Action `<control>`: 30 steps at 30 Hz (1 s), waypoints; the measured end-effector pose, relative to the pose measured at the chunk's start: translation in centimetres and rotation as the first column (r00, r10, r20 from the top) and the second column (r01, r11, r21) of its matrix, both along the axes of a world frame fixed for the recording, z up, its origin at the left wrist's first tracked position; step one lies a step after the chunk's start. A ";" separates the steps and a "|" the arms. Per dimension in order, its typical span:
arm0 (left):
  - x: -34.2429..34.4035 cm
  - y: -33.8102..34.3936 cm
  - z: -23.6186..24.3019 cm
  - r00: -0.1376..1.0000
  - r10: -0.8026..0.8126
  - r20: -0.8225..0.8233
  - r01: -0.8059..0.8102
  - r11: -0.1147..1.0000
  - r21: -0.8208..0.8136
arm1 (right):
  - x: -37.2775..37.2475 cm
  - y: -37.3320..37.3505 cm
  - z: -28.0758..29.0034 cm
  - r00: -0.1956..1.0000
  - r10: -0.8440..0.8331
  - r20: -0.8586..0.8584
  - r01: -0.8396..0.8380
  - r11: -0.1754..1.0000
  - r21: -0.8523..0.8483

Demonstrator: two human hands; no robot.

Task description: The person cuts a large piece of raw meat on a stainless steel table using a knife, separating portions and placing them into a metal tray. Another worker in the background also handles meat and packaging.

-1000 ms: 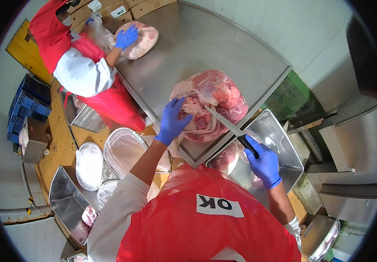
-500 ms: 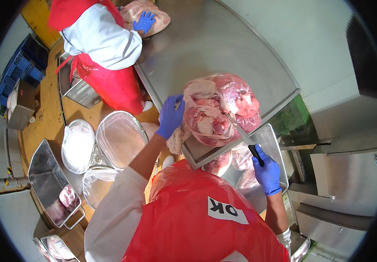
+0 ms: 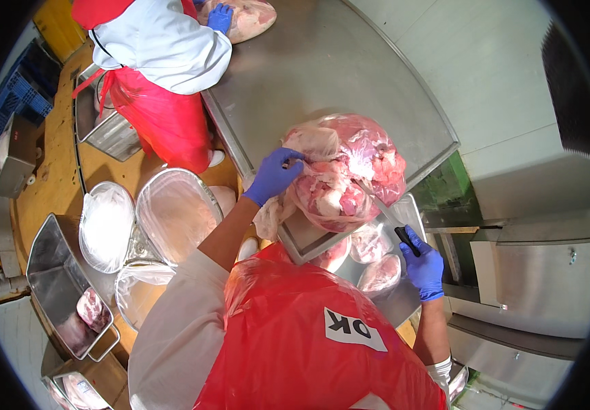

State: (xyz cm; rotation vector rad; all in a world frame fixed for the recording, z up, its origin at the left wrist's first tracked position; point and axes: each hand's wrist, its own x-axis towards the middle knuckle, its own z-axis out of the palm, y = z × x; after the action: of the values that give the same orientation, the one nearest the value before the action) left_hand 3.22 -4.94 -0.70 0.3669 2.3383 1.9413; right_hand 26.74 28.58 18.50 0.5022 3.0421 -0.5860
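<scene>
A large raw cut of meat (image 3: 377,154), pink with pale fat, lies at the near corner of the steel table (image 3: 322,75). My right hand (image 3: 423,266), in a blue glove, is closed round the black handle of a knife (image 3: 404,236). The knife's blade points up and left, its tip at the meat's cut face. My left hand (image 3: 274,176), gloved too, is at the meat's left edge with fingers bent and drawn together; what lies between them is hidden. Loose pale fat or skin (image 3: 270,217) hangs over the table edge below that hand.
Below the table corner, a steel bin (image 3: 414,212) holds several meat pieces (image 3: 380,273). A co-worker (image 3: 165,55) at the far left rests a gloved hand on another cut (image 3: 250,20). Lined round containers (image 3: 107,225) and a steel tub (image 3: 62,256) stand to my left.
My left hand has moved right, onto the meat's edge, its fingers closer together. My right hand with the knife has shifted slightly. The co-worker's hand has moved a little left and up.
</scene>
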 end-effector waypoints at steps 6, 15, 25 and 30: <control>2.0 -1.0 -1.4 0.986 -0.141 0.088 0.127 0.980 0.155 | -1.0 2.5 0.9 0.995 -0.035 0.097 0.042 0.996 -0.073; -1.4 3.0 0.5 0.891 0.078 -0.447 -0.133 0.987 -0.094 | -2.6 2.4 0.1 0.998 -0.010 0.065 0.001 0.990 0.140; 4.0 4.8 1.2 0.992 -0.111 -0.066 0.123 0.971 0.205 | -1.3 2.4 -1.3 0.994 -0.084 0.070 0.080 0.995 0.060; 2.8 4.0 2.1 0.870 -0.367 0.329 0.120 0.805 0.581 | -1.6 2.1 -1.4 0.986 -0.132 0.106 0.134 0.991 -0.012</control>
State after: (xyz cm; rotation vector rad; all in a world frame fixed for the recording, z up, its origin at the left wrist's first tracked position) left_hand 6.06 -0.89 1.41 0.2294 1.3631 2.2368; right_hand 25.15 30.70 17.12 0.7155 2.9182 -0.5717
